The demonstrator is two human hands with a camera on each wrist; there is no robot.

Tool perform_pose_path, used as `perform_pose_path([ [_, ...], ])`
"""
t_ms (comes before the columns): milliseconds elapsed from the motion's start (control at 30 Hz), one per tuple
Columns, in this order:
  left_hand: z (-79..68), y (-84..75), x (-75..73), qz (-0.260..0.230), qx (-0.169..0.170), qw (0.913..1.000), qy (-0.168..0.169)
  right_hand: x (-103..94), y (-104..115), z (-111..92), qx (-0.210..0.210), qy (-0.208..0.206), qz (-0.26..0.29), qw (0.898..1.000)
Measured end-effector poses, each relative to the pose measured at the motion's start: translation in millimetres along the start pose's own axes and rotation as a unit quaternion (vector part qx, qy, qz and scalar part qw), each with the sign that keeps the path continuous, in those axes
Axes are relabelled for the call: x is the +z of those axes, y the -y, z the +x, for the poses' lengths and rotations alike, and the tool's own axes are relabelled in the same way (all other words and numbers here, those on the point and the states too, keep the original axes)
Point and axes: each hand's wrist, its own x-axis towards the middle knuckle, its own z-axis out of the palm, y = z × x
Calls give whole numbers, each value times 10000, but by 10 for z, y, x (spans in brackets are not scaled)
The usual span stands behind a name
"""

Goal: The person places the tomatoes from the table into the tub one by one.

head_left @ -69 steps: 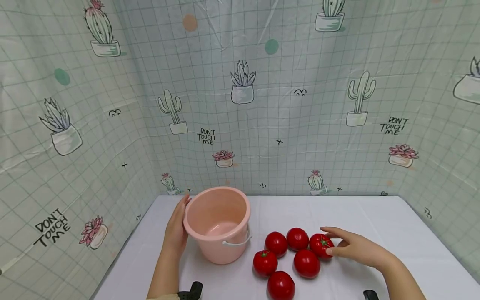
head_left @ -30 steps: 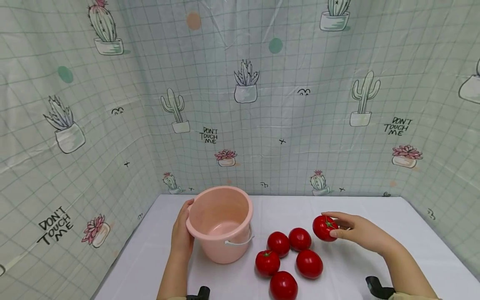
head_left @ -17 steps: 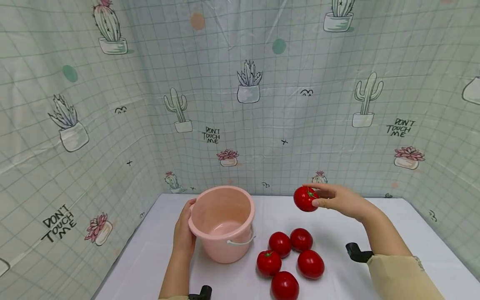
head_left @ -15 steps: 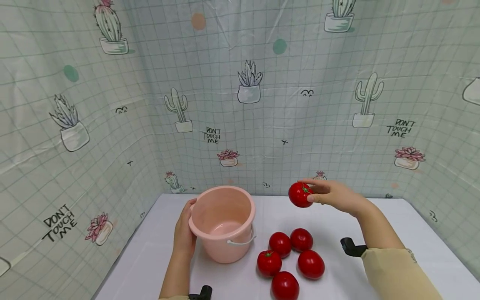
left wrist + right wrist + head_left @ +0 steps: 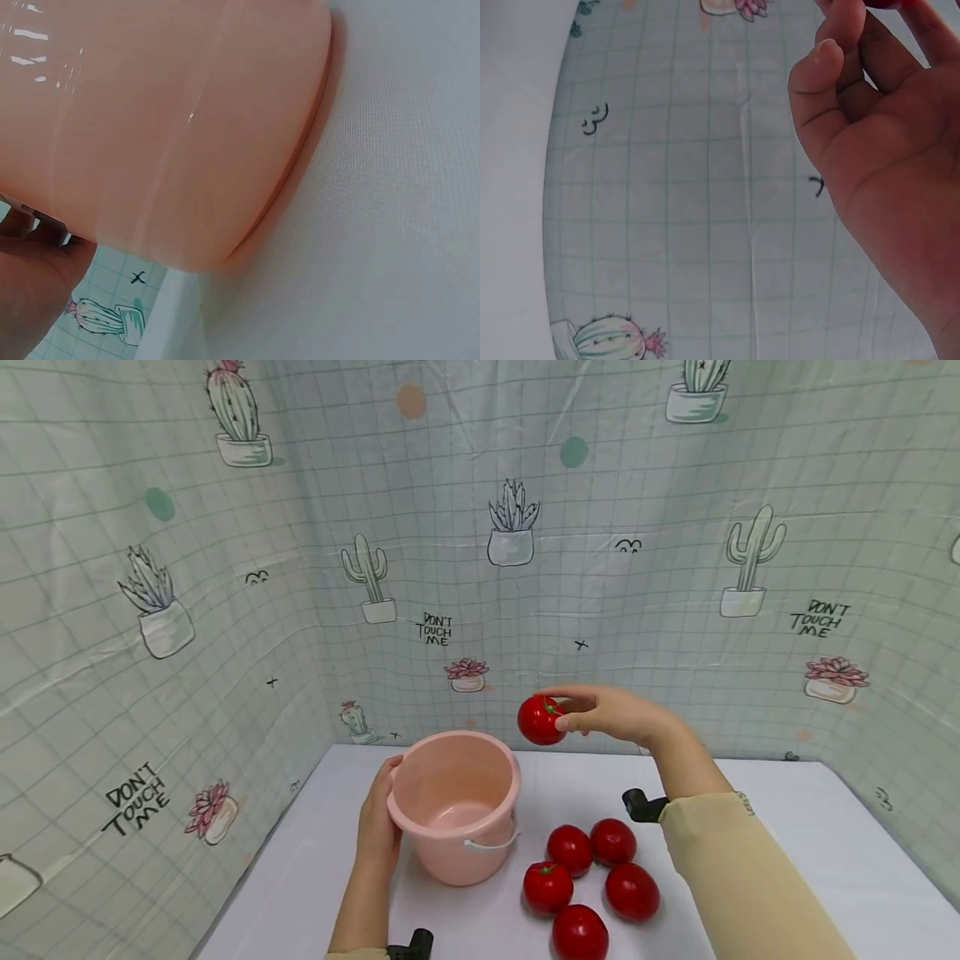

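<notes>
Bright red on tomatoes point(image 5: 536, 721), pale pink on bucket point(image 5: 450, 853), white on table point(image 5: 825, 827), green grid with cacti across curtain point(image 5: 517, 618).

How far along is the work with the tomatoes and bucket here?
Done: the pink bucket stands upright on the table, but the inside that shows holds no tomato, so probably none is in yet.
In hand: the right hand holds one tomato in the air; the left hand is at the bucket's side.
Left: five other tomatoes on the table, likely still to be handled.
</notes>
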Motion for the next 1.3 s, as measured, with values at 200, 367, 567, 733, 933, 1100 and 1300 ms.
perform_pose_path([
  [200,-4,-7,3,42,2,10000,-61,112,182,213,-98,343,-170,9992],
  [367,10,-2,1,55,47,10000,-64,232,300,358,-42,646,-82,9979],
  [567,14,0,-13,86,-19,10000,-32,403,455,521,-174,1379,-52,9903],
  [733,7,21,-27,134,6,9999,4,547,542,657,-350,1912,-206,9807],
  [933,3,66,-30,210,100,9997,69,680,564,759,-115,2275,-5,9737],
  [1100,-8,67,-40,248,65,9996,71,799,568,829,196,2538,129,9670],
  [1300,13,45,-37,200,36,9998,31,916,594,909,268,2765,-124,9605],
])
